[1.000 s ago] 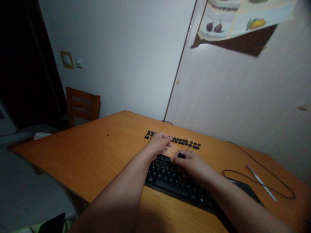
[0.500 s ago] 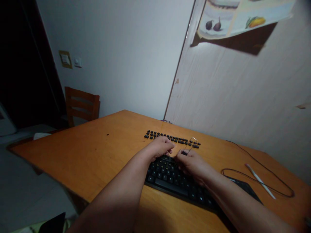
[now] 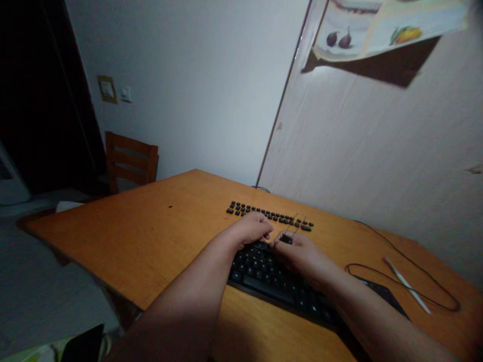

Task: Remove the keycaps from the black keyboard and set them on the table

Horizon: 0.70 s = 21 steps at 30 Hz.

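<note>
A black keyboard (image 3: pixel 271 279) lies on the orange wooden table (image 3: pixel 143 241). Beyond it, a row of loose black keycaps (image 3: pixel 269 215) is lined up on the table. My left hand (image 3: pixel 251 230) rests at the keyboard's far edge with its fingers curled. Right beside it, my right hand (image 3: pixel 298 251) pinches a thin wire keycap puller (image 3: pixel 294 223) over a black keycap (image 3: pixel 286 239) at the keyboard's top row. The puller's loop points toward the loose keycaps.
A black cable (image 3: pixel 400 281) loops over the table at the right, with a white pen-like stick (image 3: pixel 405 284) lying across it. A wooden chair (image 3: pixel 130 163) stands past the table's far left. A wall panel runs close behind the table on the right.
My left hand has drawn back from the row of loose keycaps to the keyboard's far edge. My right hand stays on the puller at the top row.
</note>
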{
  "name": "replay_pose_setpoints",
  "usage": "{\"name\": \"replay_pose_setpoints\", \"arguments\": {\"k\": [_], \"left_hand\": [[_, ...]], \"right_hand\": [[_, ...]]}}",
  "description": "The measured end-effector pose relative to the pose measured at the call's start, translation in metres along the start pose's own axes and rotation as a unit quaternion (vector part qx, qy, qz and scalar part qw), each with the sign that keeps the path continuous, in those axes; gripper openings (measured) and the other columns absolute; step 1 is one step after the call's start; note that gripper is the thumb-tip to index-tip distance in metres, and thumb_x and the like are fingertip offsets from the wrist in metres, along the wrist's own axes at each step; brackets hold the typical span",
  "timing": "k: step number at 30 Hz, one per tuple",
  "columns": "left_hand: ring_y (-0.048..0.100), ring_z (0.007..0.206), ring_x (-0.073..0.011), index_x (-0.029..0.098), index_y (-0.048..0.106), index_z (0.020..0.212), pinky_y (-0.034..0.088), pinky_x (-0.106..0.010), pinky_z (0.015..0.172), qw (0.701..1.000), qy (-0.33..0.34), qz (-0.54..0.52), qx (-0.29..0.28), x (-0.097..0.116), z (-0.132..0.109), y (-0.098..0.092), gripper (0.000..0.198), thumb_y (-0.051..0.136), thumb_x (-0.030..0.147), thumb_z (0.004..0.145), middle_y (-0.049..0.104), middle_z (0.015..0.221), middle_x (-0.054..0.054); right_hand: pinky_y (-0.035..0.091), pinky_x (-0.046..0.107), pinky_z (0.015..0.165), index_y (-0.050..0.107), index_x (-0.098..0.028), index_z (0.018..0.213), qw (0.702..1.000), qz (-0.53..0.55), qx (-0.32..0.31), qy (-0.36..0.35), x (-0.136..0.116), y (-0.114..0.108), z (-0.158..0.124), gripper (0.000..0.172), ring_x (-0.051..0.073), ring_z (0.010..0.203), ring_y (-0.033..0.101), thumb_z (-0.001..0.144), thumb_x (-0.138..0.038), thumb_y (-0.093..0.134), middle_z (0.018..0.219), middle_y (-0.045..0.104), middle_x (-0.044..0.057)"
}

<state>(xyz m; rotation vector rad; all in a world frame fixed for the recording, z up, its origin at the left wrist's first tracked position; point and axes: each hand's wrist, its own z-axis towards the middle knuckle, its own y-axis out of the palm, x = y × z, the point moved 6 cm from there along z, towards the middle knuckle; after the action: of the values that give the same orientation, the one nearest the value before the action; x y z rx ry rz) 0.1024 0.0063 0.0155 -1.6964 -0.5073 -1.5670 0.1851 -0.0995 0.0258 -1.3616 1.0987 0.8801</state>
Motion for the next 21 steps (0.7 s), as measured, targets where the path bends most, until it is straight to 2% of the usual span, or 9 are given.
{"name": "replay_pose_setpoints", "arguments": {"k": [3,13,18,21], "left_hand": [[0.056,0.054,-0.0122,0.016,0.057,0.063,0.043,-0.021,0.051,1.0,-0.005,0.007,-0.004,0.0,0.0,0.0,0.007,0.056,0.023,0.066,0.062,0.06,-0.002],[0.055,0.055,-0.012,0.017,0.058,0.065,0.042,-0.021,0.052,1.0,0.01,0.02,-0.008,-0.005,0.001,0.002,0.008,0.053,0.023,0.065,0.061,0.061,-0.001],[0.057,0.058,-0.0133,0.016,0.062,0.067,0.042,-0.022,0.053,0.999,0.019,0.038,-0.01,-0.006,0.002,0.001,0.011,0.055,0.025,0.067,0.064,0.063,-0.003],[0.056,0.058,-0.0134,0.016,0.063,0.067,0.042,-0.022,0.053,0.999,0.019,0.041,-0.006,-0.006,0.002,0.0,0.01,0.058,0.025,0.066,0.064,0.062,-0.002]], "right_hand": [[0.025,0.021,0.043,0.056,-0.018,0.082,0.998,-0.036,-0.031,-0.028,-0.004,0.006,-0.001,0.019,0.007,0.047,0.034,0.08,-0.036,0.062,0.059,0.046,-0.006],[0.032,0.019,0.043,0.057,-0.019,0.079,0.99,-0.122,0.016,-0.071,0.004,0.007,0.004,0.013,0.007,0.046,0.042,0.083,-0.03,0.055,0.057,0.047,-0.006],[0.035,0.019,0.037,0.053,-0.02,0.077,0.993,-0.1,0.053,-0.017,0.006,0.005,0.002,0.006,0.009,0.04,0.047,0.078,-0.026,0.054,0.054,0.048,-0.007],[0.034,0.019,0.034,0.051,-0.02,0.074,0.996,-0.073,0.057,0.002,0.005,0.002,0.001,0.008,0.01,0.038,0.05,0.078,-0.028,0.053,0.051,0.05,-0.007]]}}
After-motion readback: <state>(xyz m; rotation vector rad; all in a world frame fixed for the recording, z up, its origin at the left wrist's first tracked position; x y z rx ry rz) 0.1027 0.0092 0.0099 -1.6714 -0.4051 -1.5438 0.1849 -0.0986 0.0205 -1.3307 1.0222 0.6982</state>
